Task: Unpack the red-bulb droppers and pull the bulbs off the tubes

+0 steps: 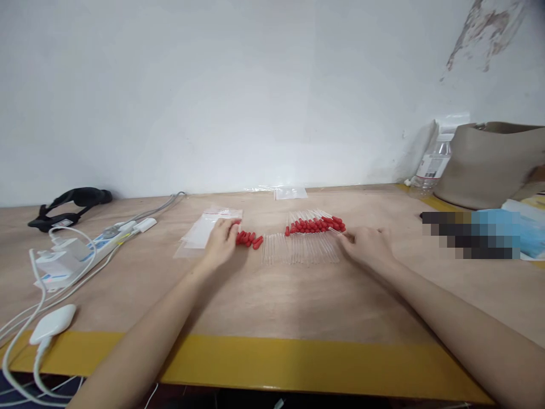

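My left hand (221, 241) is closed in a pinch at the left end of a small pile of loose red rubber bulbs (257, 242). A red rubber bulb (238, 221) shows at its fingertips. My right hand (369, 245) pinches a thin clear dropper tube (335, 230), whose end points left. Between the hands lies a row of bare clear tubes (298, 250), side by side. Just behind that row, droppers with red bulbs (313, 225) on their near ends are laid together, tubes pointing away from me.
Clear plastic bags (198, 232) lie beside my left hand, and another bag (291, 193) sits by the wall. A power strip (97, 247) with cables and a black strapped item (70, 207) occupy the left. A bottle (432, 165) and grey-beige bin (489, 165) stand back right.
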